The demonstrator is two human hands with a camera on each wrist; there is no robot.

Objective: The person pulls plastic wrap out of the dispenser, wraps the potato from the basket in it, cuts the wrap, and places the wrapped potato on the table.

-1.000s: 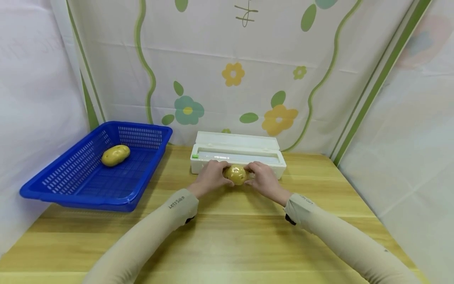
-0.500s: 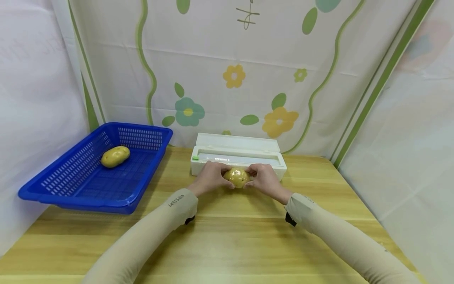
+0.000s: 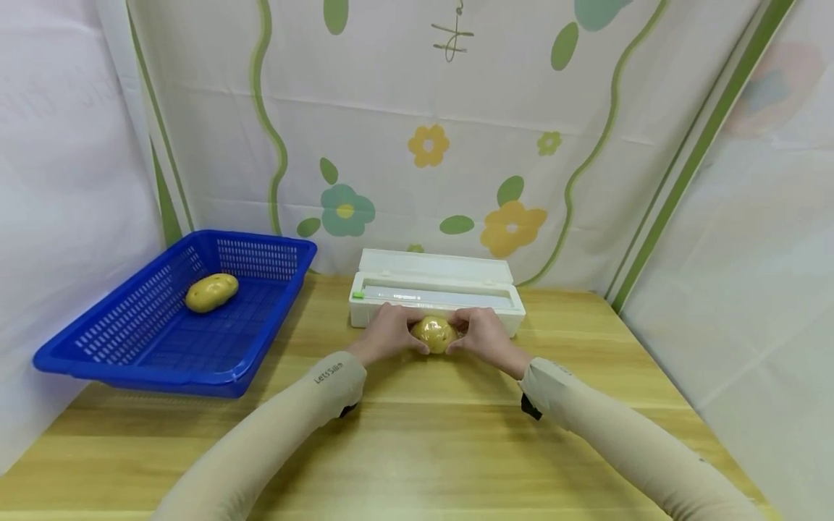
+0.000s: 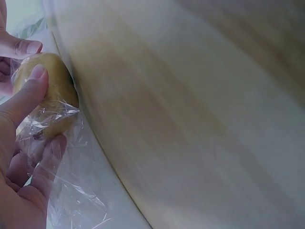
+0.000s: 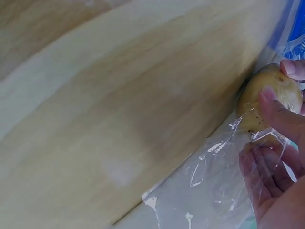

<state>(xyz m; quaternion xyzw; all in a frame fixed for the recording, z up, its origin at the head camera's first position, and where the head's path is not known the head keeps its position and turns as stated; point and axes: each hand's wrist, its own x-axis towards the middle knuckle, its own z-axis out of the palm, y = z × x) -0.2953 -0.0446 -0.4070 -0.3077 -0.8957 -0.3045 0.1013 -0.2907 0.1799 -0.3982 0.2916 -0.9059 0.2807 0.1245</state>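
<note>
Between both hands is a potato (image 3: 435, 334) with clear cling film (image 5: 212, 164) drawn over it, in front of the white box. My left hand (image 3: 389, 333) grips its left end, thumb on the near side. From the right, my right hand (image 3: 483, 335) grips the other end in the same way. Wrinkled film hangs loose around the fingers in both wrist views. Just behind the hands stands the white cling film dispenser (image 3: 436, 307), its lid (image 3: 436, 265) raised and a green slider (image 3: 358, 295) at its left end.
A blue plastic basket (image 3: 140, 376) stands at the left of the wooden table (image 3: 430, 449), with a second potato (image 3: 212, 292) in it. A white flowered cloth (image 3: 391, 94) hangs close behind the dispenser, and white cloth walls rise at both sides.
Both hands keep hold of the potato in front of the dispenser; it has turned slightly between the fingers. The head view has shifted a little, so the scene sits lower.
</note>
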